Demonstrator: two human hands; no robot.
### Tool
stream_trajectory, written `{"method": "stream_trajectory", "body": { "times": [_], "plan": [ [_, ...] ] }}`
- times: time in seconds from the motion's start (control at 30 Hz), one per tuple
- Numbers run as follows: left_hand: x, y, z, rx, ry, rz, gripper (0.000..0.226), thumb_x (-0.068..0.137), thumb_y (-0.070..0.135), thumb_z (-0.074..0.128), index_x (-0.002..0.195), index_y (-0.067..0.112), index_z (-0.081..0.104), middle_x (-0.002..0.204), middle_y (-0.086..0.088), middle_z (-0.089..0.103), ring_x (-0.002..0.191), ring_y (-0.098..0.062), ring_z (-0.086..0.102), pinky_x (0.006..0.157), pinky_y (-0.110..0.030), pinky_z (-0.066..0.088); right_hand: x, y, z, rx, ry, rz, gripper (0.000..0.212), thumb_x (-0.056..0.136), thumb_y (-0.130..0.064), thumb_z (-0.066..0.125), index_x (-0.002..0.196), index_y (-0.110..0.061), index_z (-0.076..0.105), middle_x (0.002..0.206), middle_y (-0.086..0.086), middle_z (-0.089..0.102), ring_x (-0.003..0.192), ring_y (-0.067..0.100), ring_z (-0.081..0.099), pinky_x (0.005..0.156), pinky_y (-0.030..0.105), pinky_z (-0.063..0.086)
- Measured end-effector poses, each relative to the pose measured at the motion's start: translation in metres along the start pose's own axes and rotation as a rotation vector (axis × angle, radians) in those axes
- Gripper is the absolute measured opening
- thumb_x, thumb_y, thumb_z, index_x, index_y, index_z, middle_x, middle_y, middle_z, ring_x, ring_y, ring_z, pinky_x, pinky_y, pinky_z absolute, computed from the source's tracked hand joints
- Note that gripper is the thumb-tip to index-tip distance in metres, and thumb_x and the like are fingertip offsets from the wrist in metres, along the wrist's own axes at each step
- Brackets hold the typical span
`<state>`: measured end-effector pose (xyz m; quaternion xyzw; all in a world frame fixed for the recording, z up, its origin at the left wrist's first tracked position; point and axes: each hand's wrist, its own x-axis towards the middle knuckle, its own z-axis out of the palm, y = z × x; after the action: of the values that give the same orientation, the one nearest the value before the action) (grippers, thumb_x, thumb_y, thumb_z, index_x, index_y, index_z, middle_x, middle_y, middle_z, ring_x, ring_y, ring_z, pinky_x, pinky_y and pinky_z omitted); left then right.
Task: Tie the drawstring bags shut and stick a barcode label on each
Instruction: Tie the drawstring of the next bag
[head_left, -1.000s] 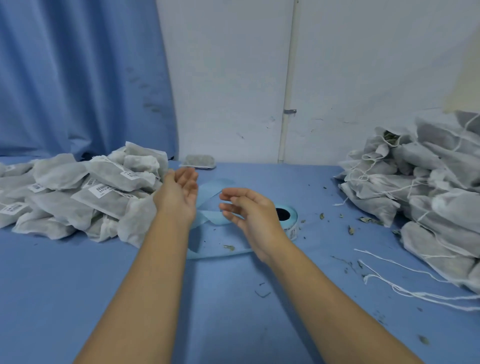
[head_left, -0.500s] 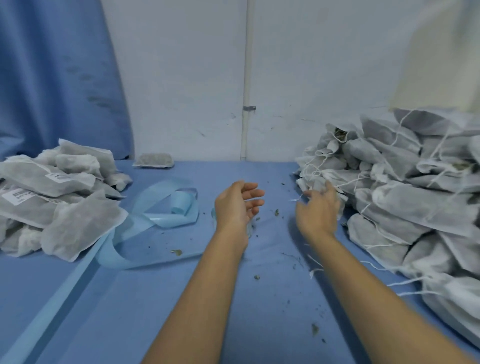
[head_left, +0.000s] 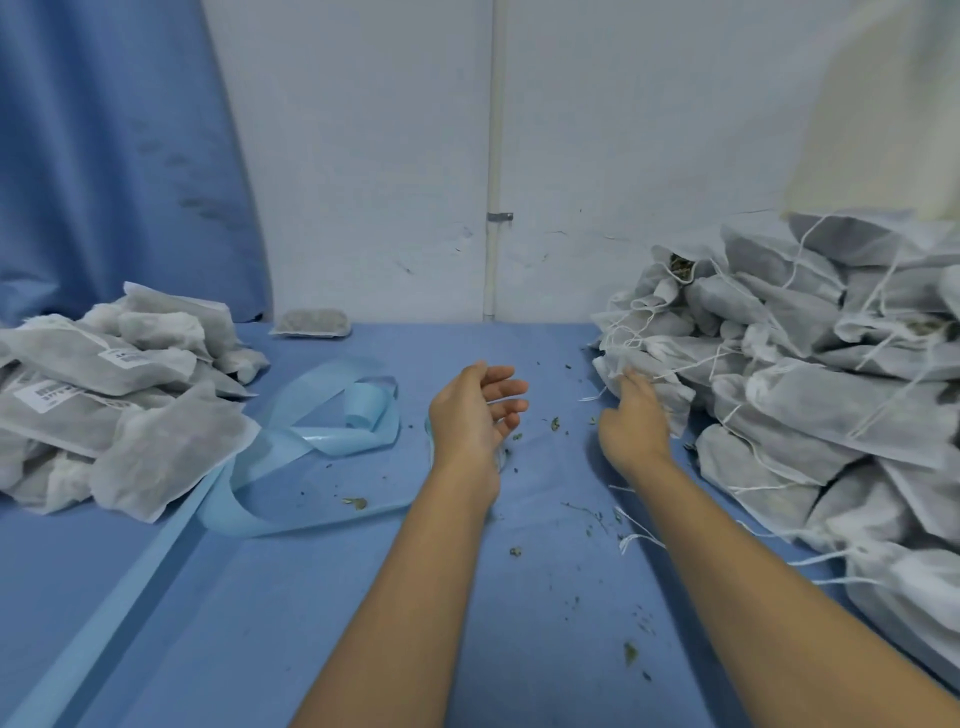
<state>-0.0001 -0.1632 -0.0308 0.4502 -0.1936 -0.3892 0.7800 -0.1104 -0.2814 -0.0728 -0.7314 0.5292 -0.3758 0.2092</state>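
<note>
Honestly, the only writing anywhere was on the white barcode labels (head_left: 49, 393) stuck to a couple of bags in the left pile (head_left: 171, 447), and the print was too blurry to read. No brand names that I could spot.

The right pile (head_left: 831, 395) was the untied lot. Most of those bags lay on their sides with the long axis running roughly left to right, gathered mouths and loose white strings (head_left: 748, 488) pointing in toward the middle of the tabletop (head_left: 311, 613). The left pile's bags lay flat at mixed angles.

The left hand (head_left: 475, 415) hung over the middle of the tabletop, fingers loose, holding nothing. The right hand (head_left: 631, 421) was up against a bag at the near left edge of the right pile, fingers touching it, but it was smeared, so I couldn't tell whether it gripped.

The surface was blue cloth, littered with dried herb crumbs (head_left: 630, 652), with a curly light-blue label backing strip (head_left: 322, 415) trailing beside the left pile. One small bag (head_left: 310, 322) sat alone at the back. Behind were a white wall (head_left: 374, 156) with a thin pipe (head_left: 493, 156), and a blue curtain (head_left: 114, 156) on the left.
</note>
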Motion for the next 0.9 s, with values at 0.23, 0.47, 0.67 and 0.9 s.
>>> {"method": "stream_trajectory", "body": {
  "times": [0.23,0.47,0.67,0.9],
  "plan": [
    [-0.012,0.001,-0.003,0.012,-0.078,-0.035,0.026,0.099,0.017,0.042,0.089,0.002,0.061,0.082,-0.011,0.068,0.06,-0.014,0.069,0.053,-0.02,0.054,-0.046,-0.048,0.0,0.386,0.372,-0.183,0.039,0.084,0.011,0.041,0.112,0.0,0.066,0.117,0.008,0.062,0.11,0.014,0.054,0.094,0.013,0.033],
    [-0.023,0.005,-0.02,0.092,-0.069,-0.071,0.036,0.098,0.04,0.047,0.107,0.006,0.056,0.102,-0.017,0.068,0.075,-0.023,0.073,0.057,-0.028,0.057,-0.098,-0.082,-0.006,0.696,0.36,-0.277,0.031,0.074,-0.002,0.04,0.063,-0.016,0.065,0.069,-0.008,0.064,0.07,0.0,0.058,0.069,0.015,0.044],
    [-0.024,0.005,-0.035,0.145,0.105,0.095,0.041,0.091,0.023,0.062,0.126,0.018,0.041,0.101,-0.005,0.066,0.089,-0.02,0.068,0.059,-0.027,0.058,-0.112,-0.082,0.001,0.916,0.273,-0.111,0.013,0.074,-0.015,0.044,0.071,-0.022,0.055,0.07,0.001,0.061,0.055,0.012,0.053,0.056,0.025,0.043],
    [-0.03,-0.004,-0.037,0.542,-0.067,0.335,0.055,0.082,0.022,0.073,0.128,0.024,0.043,0.085,0.002,0.071,0.082,-0.012,0.067,0.082,-0.034,0.054,-0.093,-0.067,0.0,1.013,-0.202,0.207,0.025,0.088,-0.034,0.064,0.095,-0.011,0.066,0.09,0.004,0.072,0.08,0.016,0.069,0.072,0.029,0.055]
  ]
}}
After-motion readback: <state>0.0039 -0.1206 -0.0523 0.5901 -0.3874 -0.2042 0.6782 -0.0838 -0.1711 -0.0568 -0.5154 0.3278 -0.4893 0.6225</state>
